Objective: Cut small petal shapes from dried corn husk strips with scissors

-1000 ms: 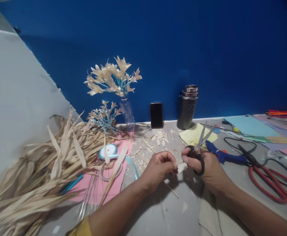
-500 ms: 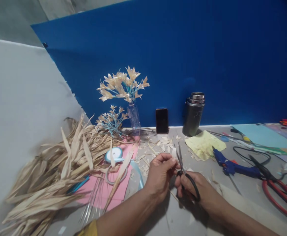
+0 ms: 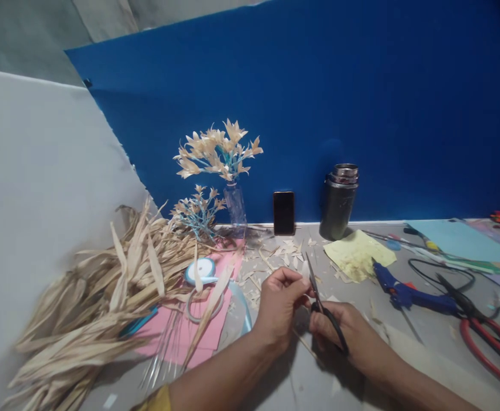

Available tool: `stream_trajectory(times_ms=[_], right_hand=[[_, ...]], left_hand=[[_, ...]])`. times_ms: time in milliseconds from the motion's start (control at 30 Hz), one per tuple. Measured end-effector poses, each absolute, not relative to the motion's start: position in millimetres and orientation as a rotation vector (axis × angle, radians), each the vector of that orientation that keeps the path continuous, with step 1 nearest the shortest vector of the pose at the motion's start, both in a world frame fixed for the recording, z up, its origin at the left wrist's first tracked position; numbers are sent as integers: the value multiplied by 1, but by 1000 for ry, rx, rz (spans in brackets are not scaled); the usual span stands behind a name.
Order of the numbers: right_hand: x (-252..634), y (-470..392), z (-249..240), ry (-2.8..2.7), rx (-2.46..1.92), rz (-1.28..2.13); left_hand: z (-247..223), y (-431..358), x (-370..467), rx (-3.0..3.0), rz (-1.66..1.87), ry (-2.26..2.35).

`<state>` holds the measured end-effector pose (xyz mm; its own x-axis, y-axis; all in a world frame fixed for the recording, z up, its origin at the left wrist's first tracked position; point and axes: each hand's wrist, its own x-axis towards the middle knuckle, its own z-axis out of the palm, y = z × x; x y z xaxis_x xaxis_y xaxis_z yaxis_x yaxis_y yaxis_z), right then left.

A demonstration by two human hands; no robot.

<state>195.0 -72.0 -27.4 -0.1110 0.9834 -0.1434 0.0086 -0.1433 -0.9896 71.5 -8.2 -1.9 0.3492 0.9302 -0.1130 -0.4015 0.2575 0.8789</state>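
Note:
Between thumb and fingers, my left hand (image 3: pixel 282 305) pinches a small pale piece of corn husk (image 3: pixel 305 270), its tip pointing up. My right hand (image 3: pixel 339 325) is closed around the black handles of a pair of scissors (image 3: pixel 314 282). The scissor blades point up and lie close together, right along the edge of the husk piece. Both hands are near each other above the table, over scattered husk scraps (image 3: pixel 286 250).
At left lies a heap of dried corn husks (image 3: pixel 134 268), beside a ribbon spool (image 3: pixel 201 269) and pink paper (image 3: pixel 209 334). Husk flowers (image 3: pixel 218 151) stand in a clear bottle behind. A phone (image 3: pixel 283 213), flask (image 3: pixel 339 202), glue gun (image 3: pixel 412 294) and red-handled shears (image 3: pixel 485 331) are around.
The scissor blades, apart before, have closed together beside the husk piece. The pale piece now looks narrower and pointed. The view has shifted slightly.

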Motion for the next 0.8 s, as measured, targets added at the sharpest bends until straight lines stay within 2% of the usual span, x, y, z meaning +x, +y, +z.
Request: stream_trajectory(times_ms=[333,800], right_hand=[[193,-73,-15,-1239,-1415,1322],[197,-73,-13,-1284,-1415,1260]], left_hand=[[2,-8,72,861,1027,728],[4,-7,69,859,1010,689]])
